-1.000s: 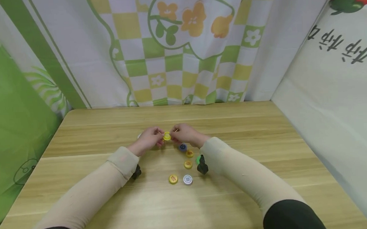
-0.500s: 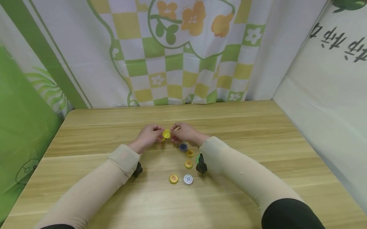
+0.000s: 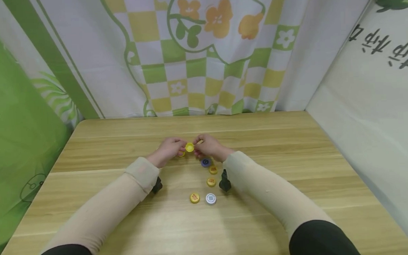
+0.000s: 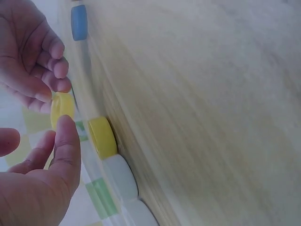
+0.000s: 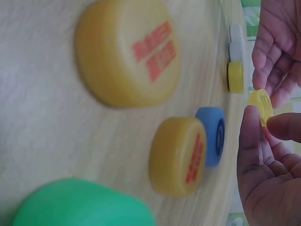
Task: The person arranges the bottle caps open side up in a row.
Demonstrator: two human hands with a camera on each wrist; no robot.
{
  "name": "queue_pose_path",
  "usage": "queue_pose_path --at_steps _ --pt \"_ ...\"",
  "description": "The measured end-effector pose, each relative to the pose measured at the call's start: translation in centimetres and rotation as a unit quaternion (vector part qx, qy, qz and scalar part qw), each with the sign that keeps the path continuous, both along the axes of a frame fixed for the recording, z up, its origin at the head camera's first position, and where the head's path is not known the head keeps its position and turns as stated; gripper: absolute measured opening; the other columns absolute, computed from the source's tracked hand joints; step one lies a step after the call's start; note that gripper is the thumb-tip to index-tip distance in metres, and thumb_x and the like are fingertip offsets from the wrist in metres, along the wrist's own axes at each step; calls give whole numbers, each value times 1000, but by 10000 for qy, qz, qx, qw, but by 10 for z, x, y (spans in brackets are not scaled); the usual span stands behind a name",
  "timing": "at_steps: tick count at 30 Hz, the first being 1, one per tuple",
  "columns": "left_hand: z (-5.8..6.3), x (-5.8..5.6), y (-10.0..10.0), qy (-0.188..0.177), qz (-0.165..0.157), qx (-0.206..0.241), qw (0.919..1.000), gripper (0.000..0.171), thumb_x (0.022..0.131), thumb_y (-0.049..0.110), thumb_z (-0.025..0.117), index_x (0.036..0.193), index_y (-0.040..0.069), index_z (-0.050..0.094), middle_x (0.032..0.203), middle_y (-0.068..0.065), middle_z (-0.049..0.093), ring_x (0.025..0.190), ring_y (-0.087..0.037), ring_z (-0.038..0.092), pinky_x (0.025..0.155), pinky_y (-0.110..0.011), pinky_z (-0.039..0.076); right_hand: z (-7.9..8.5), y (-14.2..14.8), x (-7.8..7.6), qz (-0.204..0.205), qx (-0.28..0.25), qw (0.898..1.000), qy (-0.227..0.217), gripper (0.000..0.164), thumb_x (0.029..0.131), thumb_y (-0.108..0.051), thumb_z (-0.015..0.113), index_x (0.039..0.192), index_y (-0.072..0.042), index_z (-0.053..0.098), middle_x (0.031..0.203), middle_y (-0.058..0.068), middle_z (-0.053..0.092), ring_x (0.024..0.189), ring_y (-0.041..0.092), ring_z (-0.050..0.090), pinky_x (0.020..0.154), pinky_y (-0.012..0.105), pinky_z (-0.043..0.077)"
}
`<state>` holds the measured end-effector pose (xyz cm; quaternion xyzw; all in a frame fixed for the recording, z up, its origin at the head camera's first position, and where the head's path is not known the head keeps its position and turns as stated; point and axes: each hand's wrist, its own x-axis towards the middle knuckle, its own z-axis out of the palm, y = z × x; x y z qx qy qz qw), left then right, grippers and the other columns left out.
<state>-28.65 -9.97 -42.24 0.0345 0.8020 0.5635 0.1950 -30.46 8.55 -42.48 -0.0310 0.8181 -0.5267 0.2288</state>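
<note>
Checked green-and-yellow white fabric curtain (image 3: pixel 196 69) at twelve o'clock, glossy green sheet (image 3: pixel 24 115) at nine, white black-lettered sheet (image 3: pixel 368 95) at two.

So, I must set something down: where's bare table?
The table is bare outside the right sleeve and left sleeve, and between the sleeves, this side of the nearest white cap. Crowded: beside the right hand, where a blue cap and yellow cap bunch, with more caps near the left hand.

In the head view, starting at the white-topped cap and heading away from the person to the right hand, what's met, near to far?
White-topped cap, yellow cap, second yellow cap, blue cap, right hand.
</note>
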Motion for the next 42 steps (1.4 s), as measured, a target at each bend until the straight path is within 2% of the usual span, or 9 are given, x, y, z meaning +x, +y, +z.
queue_pose_path --at_steps 7,15,23,33,38,42 --pt "0 1 2 2 -165 14 9999 43 111 17 43 141 -15 48 138 -27 55 124 -38 56 106 -45 49 -5 3 -6 170 239 9996 28 15 103 -1 54 117 3 60 85 10 66 70 16 64 63 23 57" --pt "3 -1 2 -225 -396 -67 9989 47 110 16 41 148 -12 42 146 -25 49 126 -36 52 105 -45 49 -9 6 -8 257 252 9993 -66 21 103 -1 54 122 6 61 86 10 66 72 16 63 65 23 57" --pt "4 1 4 -288 -382 -334 9983 46 110 18 43 147 -9 45 139 -22 55 119 -32 54 99 -43 51 -11 8 -10 375 356 9986 -74 25 105 -5 53 126 7 63 97 13 68 79 17 64 73 27 60" --pt "2 3 5 -306 -364 -309 9984 44 110 17 45 146 -8 48 140 -23 55 117 -32 57 95 -42 53 -11 9 -12 440 413 9982 -60 28 107 -5 49 128 8 61 101 14 67 82 18 64 77 27 59" --pt "2 4 2 -307 -318 -201 9988 44 110 16 44 146 -9 46 141 -24 53 121 -34 55 99 -44 53 -11 7 -13 515 452 9976 -9 28 107 -6 50 129 8 61 100 14 67 82 17 64 77 28 59" --pt "2 5 0 -291 -355 -203 9987 41 110 16 43 143 -9 47 136 -24 55 117 -33 56 100 -44 53 -11 6 -12 512 495 9975 -33 28 106 -5 51 129 8 61 98 13 67 82 17 63 77 28 59"
